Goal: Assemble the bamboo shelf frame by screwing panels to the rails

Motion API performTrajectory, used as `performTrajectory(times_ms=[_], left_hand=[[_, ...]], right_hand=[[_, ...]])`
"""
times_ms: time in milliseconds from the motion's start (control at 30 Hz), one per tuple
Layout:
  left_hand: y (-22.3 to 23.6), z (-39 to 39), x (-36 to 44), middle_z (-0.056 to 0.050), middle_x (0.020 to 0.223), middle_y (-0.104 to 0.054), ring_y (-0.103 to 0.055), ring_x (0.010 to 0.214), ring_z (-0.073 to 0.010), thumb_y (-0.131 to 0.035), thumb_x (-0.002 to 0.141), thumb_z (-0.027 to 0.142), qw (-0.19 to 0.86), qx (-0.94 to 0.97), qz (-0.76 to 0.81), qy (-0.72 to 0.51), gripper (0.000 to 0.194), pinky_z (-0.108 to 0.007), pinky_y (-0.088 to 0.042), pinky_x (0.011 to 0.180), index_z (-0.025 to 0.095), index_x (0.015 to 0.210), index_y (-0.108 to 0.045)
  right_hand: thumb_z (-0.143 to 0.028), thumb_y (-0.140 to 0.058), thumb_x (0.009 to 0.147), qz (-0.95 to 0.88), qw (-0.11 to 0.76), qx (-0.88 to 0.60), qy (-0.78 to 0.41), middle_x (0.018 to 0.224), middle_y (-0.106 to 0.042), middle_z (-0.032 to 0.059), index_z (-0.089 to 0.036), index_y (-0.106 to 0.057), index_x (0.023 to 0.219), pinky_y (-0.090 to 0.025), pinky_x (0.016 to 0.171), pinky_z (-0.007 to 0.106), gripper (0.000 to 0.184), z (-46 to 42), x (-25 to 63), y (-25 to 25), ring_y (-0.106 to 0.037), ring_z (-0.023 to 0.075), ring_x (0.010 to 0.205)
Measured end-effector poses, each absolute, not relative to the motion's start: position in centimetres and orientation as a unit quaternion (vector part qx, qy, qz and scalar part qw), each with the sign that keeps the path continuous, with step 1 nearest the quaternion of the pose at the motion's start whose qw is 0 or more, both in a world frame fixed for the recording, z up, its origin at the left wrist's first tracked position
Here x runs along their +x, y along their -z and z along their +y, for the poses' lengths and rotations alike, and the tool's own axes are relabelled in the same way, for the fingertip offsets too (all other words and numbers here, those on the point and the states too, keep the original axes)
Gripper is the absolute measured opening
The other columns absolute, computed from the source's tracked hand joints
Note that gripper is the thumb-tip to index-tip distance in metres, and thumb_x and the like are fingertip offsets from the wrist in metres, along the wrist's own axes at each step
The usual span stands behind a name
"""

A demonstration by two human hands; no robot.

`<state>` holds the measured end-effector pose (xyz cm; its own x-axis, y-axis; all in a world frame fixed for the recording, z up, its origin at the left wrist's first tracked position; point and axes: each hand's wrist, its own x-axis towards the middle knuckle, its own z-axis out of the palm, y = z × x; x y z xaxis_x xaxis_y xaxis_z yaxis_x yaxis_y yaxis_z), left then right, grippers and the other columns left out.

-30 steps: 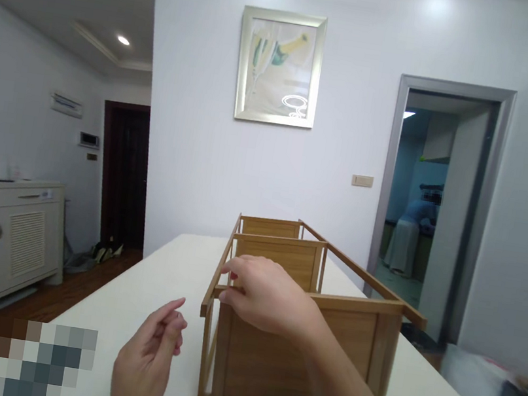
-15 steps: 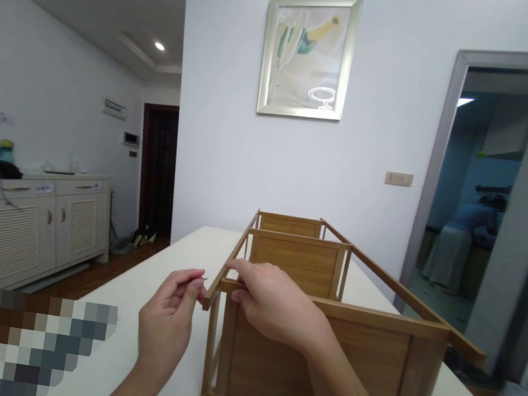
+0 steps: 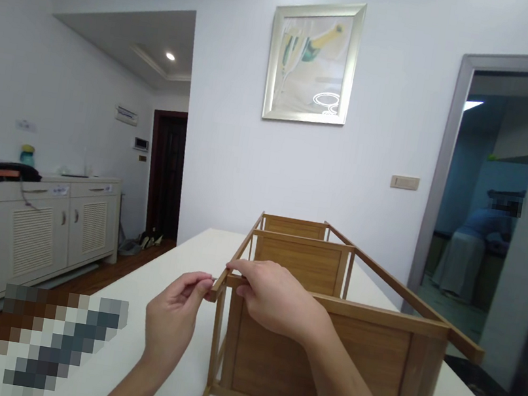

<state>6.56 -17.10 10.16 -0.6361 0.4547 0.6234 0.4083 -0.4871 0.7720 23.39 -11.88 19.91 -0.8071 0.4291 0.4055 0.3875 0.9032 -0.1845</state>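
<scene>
A brown wooden rack [image 3: 322,339] with several slatted-frame panels lies on its side on a white table [image 3: 124,336]. My left hand [image 3: 174,317] is closed in a pinch at the near left end of the rack's upper left post [image 3: 217,292]. Between thumb and forefinger is a small, thin, screw-like piece [image 3: 213,278], mostly covered by the fingertips. Over the near left corner, my right hand [image 3: 274,295] grips the rack, forefinger along the post and thumb below the crossbar. Its palm hides part of the near panel.
Past the table's left side stands a white cabinet [image 3: 40,234] with a bottle [image 3: 27,155] on top. A framed picture [image 3: 314,60] hangs on the wall ahead. Through the doorway at right, a person [image 3: 470,242] bends over a counter. A blurred patch covers the table's left front.
My left hand has moved slightly right, bringing the small piece up against the post end. The right hand keeps its grip. The whole view has shifted a little.
</scene>
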Motion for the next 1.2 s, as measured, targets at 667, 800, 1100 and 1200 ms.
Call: performTrajectory(times_ms=[667, 800, 1100, 1200], left_hand=[[-9.4, -17.6, 7.1, -0.003, 0.101, -0.078, -0.075, 0.084, -0.0213, -0.059, 0.089, 0.03, -0.223, 0.497, 0.534, -0.647, 0.022, -0.032, -0.061, 0.075, 0.025, 0.105, -0.073], [-8.5, -17.6, 7.0, -0.005, 0.111, -0.075, -0.074, 0.091, -0.0213, -0.06, 0.087, 0.018, -0.276, 0.561, 0.479, -0.616, 0.034, -0.033, -0.061, 0.083, 0.024, 0.12, -0.066], [-7.4, -16.9, 7.1, -0.01, 0.137, -0.06, -0.066, 0.113, -0.0213, -0.061, 0.088, 0.015, -0.16, 0.584, 0.418, -0.678, 0.048, -0.035, -0.057, 0.096, 0.023, 0.134, -0.052], [-8.2, -16.8, 7.2, -0.007, 0.122, -0.067, -0.067, 0.108, -0.02, -0.065, 0.086, 0.017, -0.191, 0.579, 0.426, -0.669, 0.038, -0.033, -0.058, 0.092, 0.023, 0.123, -0.06]], right_hand=[[-0.017, -0.053, 0.089, -0.949, 0.244, -0.195, -0.041, 0.093, -0.071, 0.0072, -0.021, -0.062, 0.116, -0.038, 0.067, 0.027, 0.029, -12.3, 23.9, -19.8, -0.065, 0.0213, 0.085], [-0.015, -0.052, 0.089, -0.951, 0.229, -0.203, -0.046, 0.095, -0.071, 0.0075, -0.02, -0.063, 0.112, -0.039, 0.071, 0.027, 0.026, -12.3, 23.8, -19.9, -0.064, 0.0209, 0.088], [-0.014, -0.048, 0.092, -0.955, 0.204, -0.202, -0.068, 0.1, -0.072, 0.0067, -0.021, -0.063, 0.111, -0.04, 0.074, 0.026, 0.026, -12.7, 24.1, -20.5, -0.065, 0.0197, 0.093], [-0.013, -0.047, 0.091, -0.957, 0.2, -0.195, -0.077, 0.1, -0.072, 0.0065, -0.022, -0.064, 0.111, -0.04, 0.075, 0.026, 0.027, -12.8, 24.2, -20.6, -0.065, 0.0199, 0.093]])
